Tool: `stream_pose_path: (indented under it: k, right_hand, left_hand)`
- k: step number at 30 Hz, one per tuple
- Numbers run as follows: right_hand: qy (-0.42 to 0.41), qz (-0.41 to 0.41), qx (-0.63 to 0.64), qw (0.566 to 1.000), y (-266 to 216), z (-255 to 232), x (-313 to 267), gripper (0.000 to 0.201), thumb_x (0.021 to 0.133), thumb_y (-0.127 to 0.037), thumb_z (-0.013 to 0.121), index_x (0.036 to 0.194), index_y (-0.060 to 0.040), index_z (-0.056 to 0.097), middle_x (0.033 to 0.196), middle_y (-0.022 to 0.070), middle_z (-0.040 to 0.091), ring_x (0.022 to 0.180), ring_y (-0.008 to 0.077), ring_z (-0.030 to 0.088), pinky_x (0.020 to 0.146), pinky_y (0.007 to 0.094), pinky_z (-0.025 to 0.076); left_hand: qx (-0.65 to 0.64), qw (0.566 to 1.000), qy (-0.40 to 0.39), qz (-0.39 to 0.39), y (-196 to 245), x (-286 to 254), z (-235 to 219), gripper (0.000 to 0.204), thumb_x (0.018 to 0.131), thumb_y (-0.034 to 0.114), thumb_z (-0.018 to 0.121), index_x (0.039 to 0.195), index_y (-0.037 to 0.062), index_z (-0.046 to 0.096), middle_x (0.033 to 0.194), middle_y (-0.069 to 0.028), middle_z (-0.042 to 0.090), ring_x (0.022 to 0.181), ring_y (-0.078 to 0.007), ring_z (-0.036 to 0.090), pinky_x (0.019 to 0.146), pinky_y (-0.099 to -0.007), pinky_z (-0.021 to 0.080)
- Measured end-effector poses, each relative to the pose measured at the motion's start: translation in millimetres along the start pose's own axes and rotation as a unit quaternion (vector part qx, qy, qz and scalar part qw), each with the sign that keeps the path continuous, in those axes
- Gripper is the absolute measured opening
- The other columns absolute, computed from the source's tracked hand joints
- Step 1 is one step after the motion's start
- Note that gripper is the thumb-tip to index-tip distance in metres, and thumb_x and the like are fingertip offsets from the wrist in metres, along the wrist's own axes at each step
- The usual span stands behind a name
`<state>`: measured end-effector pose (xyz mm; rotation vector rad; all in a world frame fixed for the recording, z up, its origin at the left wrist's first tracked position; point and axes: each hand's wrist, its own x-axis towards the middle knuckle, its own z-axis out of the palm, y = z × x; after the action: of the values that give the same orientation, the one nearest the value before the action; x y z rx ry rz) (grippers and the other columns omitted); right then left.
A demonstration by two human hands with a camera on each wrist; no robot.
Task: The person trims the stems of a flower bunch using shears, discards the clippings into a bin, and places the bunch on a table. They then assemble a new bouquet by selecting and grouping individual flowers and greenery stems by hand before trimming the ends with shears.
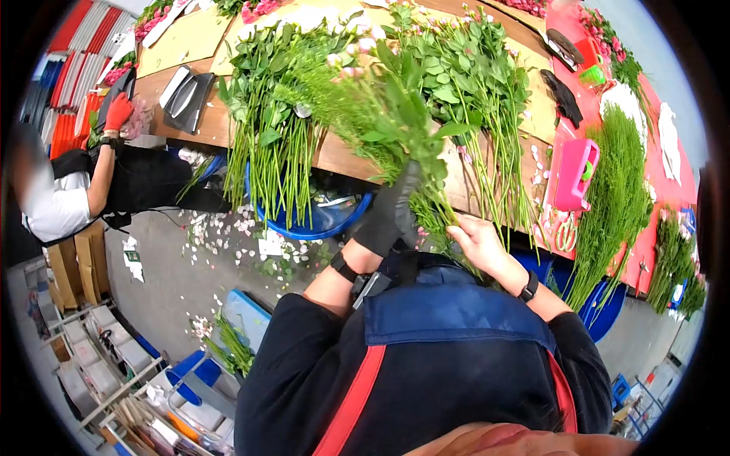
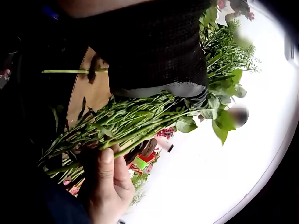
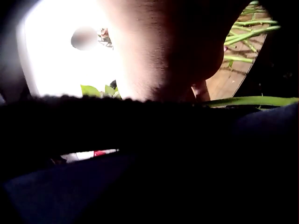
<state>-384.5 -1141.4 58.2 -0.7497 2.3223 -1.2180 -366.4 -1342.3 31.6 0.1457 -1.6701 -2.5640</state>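
Note:
In the head view my left hand [image 1: 395,209], in a black glove, grips a mixed bunch of green stems and leaves [image 1: 411,114] upright over the table's near edge. Fine feathery greenery and pale pink buds show at its top. My bare right hand [image 1: 483,242] is just below, at the lower stems. The left wrist view shows the right thumb and fingers [image 2: 106,170] pinching a stem [image 2: 124,139] below the glove [image 2: 159,60]. The right wrist view is mostly blocked by dark cloth and the wrist.
Leafy rose stems [image 1: 468,83] lie on the wooden table, with another pile [image 1: 277,144] to the left. Right of them are a pink watering can [image 1: 574,175], scissors [image 1: 566,232] and fine greenery [image 1: 620,190]. A blue tub [image 1: 304,228] stands below. Another person [image 1: 76,178] works at left.

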Motion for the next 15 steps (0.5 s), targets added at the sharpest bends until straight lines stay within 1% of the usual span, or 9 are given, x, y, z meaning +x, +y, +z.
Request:
stream_pose_path:
  k: [2,4,5,6,7,8,10,14,15]
  right_hand:
    - [-0.06,-0.006,-0.093,0.994,0,10,9,0.031,0.088,-0.021,0.059,0.109,0.002,0.061,0.097,0.021,0.065,0.089,0.0366,0.063,0.078,0.0395,0.052]
    - [-0.144,-0.056,-0.078,0.985,-3,13,21,0.033,0.088,-0.025,0.06,0.108,0.0015,0.062,0.095,0.0207,0.065,0.087,0.0377,0.062,0.079,0.039,0.051]
    - [-0.265,0.009,-0.059,0.962,-1,8,37,0.037,0.089,-0.031,0.06,0.103,0.0024,0.062,0.093,0.0178,0.066,0.085,0.0349,0.064,0.077,0.0392,0.051]
    - [-0.219,-0.038,0.025,0.975,21,14,43,0.039,0.092,-0.037,0.057,0.095,0.002,0.062,0.085,0.0131,0.067,0.074,0.026,0.064,0.072,0.0375,0.051]
    - [-0.302,0.061,0.067,0.949,17,1,70,0.04,0.093,-0.039,0.055,0.09,0.0008,0.062,0.077,0.0097,0.066,0.067,0.017,0.062,0.066,0.0351,0.051]
    - [-0.184,0.172,0.128,0.959,24,4,88,0.037,0.094,-0.036,0.054,0.086,-0.0011,0.064,0.069,0.0088,0.063,0.063,0.0139,0.059,0.063,0.0329,0.051]
    - [0.053,0.101,-0.023,0.993,69,20,131,0.032,0.088,-0.033,0.061,0.085,-0.0016,0.067,0.071,0.0122,0.066,0.063,0.0177,0.062,0.062,0.0328,0.05]
    - [0.038,0.145,-0.181,0.972,76,46,172,0.03,0.081,-0.031,0.069,0.08,-0.0008,0.066,0.074,0.0149,0.066,0.064,0.0233,0.063,0.063,0.0349,0.05]
    - [0.114,0.039,-0.227,0.966,96,59,174,0.025,0.078,-0.025,0.072,0.077,-0.0015,0.064,0.075,0.0117,0.065,0.062,0.0189,0.061,0.061,0.033,0.049]
  left_hand:
    - [-0.398,0.91,0.003,-0.118,22,5,7,0.051,0.092,0.031,0.058,0.131,-0.0006,0.047,0.122,-0.0108,0.06,0.113,-0.0261,0.057,0.096,-0.0408,0.047]
    - [-0.248,0.953,0.027,-0.169,25,-8,-10,0.04,0.093,0.031,0.056,0.118,-0.0001,0.053,0.105,-0.0095,0.062,0.099,-0.022,0.06,0.09,-0.0393,0.049]
    - [-0.174,0.97,0.035,-0.169,16,-11,-22,0.036,0.094,0.031,0.055,0.113,0.0008,0.054,0.1,-0.009,0.062,0.095,-0.0214,0.06,0.088,-0.039,0.049]
    - [-0.097,0.98,0.043,-0.168,8,-14,-32,0.033,0.094,0.031,0.054,0.109,0.0017,0.055,0.094,-0.0084,0.061,0.091,-0.0208,0.06,0.086,-0.0387,0.049]
    - [-0.165,0.967,0.04,-0.189,9,-15,-38,0.03,0.095,0.029,0.053,0.107,0.0021,0.055,0.092,-0.0079,0.061,0.089,-0.0207,0.06,0.085,-0.0386,0.05]
    - [-0.231,0.95,0.036,-0.208,11,-15,-44,0.028,0.095,0.028,0.053,0.106,0.0026,0.056,0.09,-0.0075,0.06,0.087,-0.0206,0.059,0.083,-0.0385,0.05]
    - [-0.36,0.902,0.029,-0.239,15,-15,-55,0.023,0.095,0.024,0.053,0.103,0.0034,0.056,0.085,-0.0066,0.059,0.084,-0.0203,0.059,0.081,-0.0382,0.05]
    - [-0.244,0.951,0.031,-0.189,14,-22,-76,0.03,0.094,0.022,0.054,0.118,0.0023,0.051,0.095,-0.0087,0.061,0.094,-0.0246,0.062,0.084,-0.0403,0.051]
    - [-0.24,0.953,0.033,-0.182,17,-23,-77,0.032,0.094,0.021,0.055,0.119,0.0021,0.05,0.096,-0.0091,0.062,0.094,-0.0251,0.063,0.085,-0.0409,0.052]
